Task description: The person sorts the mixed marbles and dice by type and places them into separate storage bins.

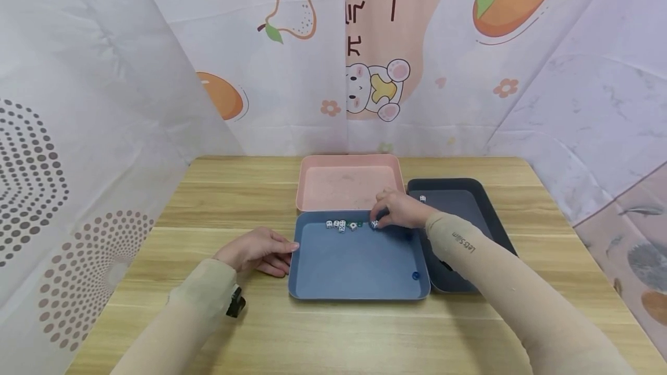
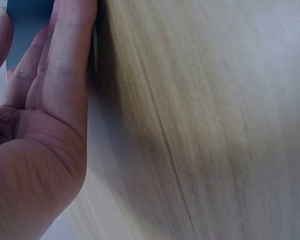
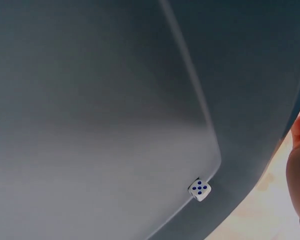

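My right hand (image 1: 400, 209) reaches over the far right part of the blue tray (image 1: 359, 271) and pinches a white die (image 1: 374, 224) near the back wall. To the left of it, several white dice (image 1: 336, 224) stand along that wall, with small green pieces (image 1: 360, 224) among them, too small to identify. My left hand (image 1: 260, 252) holds the tray's left edge, thumb over the rim and fingers along the outside. In the left wrist view the fingers (image 2: 65, 65) lie nearly straight. The right wrist view leaves the right fingertips' grip out of sight.
A dark tray (image 1: 492, 213) stands right of the blue one, under my right forearm; a white die (image 3: 199, 189) with blue dots sits in its corner. Behind is a pink tray (image 1: 339, 184). A small blue piece (image 1: 416, 275) lies in the blue tray's near right corner.
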`<move>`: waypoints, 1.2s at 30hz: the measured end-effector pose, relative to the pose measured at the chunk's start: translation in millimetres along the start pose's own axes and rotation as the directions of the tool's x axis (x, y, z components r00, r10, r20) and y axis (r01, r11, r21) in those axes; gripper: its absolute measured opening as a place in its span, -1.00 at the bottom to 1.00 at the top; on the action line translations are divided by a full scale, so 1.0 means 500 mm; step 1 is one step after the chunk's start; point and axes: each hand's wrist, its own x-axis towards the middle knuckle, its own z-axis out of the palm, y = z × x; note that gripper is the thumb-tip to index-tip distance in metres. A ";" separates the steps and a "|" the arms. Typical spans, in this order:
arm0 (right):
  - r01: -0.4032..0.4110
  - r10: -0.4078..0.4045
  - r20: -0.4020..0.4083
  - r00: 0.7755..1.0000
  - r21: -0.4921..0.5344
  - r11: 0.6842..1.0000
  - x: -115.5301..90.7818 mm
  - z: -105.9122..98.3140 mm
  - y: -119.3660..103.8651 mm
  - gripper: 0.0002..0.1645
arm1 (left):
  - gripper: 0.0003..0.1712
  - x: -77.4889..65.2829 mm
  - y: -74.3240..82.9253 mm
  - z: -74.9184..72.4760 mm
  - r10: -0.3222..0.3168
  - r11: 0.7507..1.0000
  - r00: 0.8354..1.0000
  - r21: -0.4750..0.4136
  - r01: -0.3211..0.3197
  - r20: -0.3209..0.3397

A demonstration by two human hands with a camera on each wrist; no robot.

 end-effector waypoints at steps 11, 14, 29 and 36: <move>-0.054 0.053 0.017 0.998 0.061 0.997 -0.014 -0.031 0.010 -0.82 | -0.49 0.003 0.004 -0.001 -0.007 1.000 1.000 0.001 0.007 -0.004; -0.070 0.070 0.010 0.998 0.081 0.994 -0.019 -0.039 0.010 -0.82 | -0.51 0.003 0.004 -0.001 -0.006 1.000 1.000 0.004 0.006 -0.007; -0.106 0.107 -0.009 0.994 0.088 0.990 -0.039 -0.052 0.026 -0.82 | -0.53 -0.002 0.006 0.001 -0.003 1.000 1.000 -0.001 0.003 -0.004; -0.191 0.192 -0.013 0.981 0.089 0.978 -0.055 -0.061 0.031 -0.87 | -0.54 -0.003 0.002 0.002 -0.001 1.000 1.000 -0.005 0.001 -0.004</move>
